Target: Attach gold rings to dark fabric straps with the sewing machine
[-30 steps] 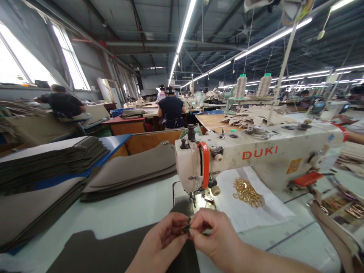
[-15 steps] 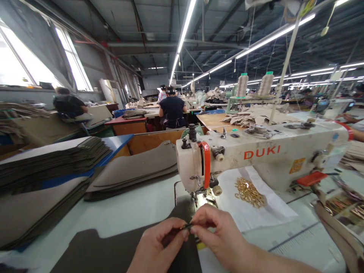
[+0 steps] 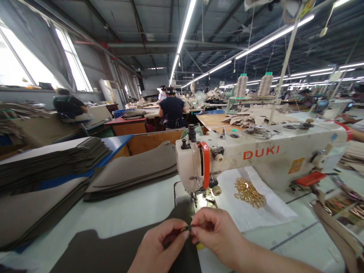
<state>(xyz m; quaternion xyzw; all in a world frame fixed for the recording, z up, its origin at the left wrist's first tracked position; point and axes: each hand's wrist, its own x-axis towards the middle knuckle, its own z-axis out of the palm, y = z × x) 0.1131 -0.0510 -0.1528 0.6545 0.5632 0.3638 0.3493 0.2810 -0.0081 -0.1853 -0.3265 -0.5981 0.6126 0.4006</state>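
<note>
Sewing machine (image 3: 267, 167): red "DUKI" lettering (image 3: 261, 152) | yellow sticker (image 3: 296, 166): unreadable | left hand (image 3: 159, 244), right hand (image 3: 218, 235): together, both pinching small dark piece (image 3: 187, 228) above dark panel (image 3: 99, 250)

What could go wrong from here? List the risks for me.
1. The small dark piece, pinched between the left hand and right hand, could slip and be hard to spot against the dark panel.
2. Fingers might get hurt if the nearby sewing machine started.
3. The loose gold pieces on the white sheet could scatter if brushed.
</note>
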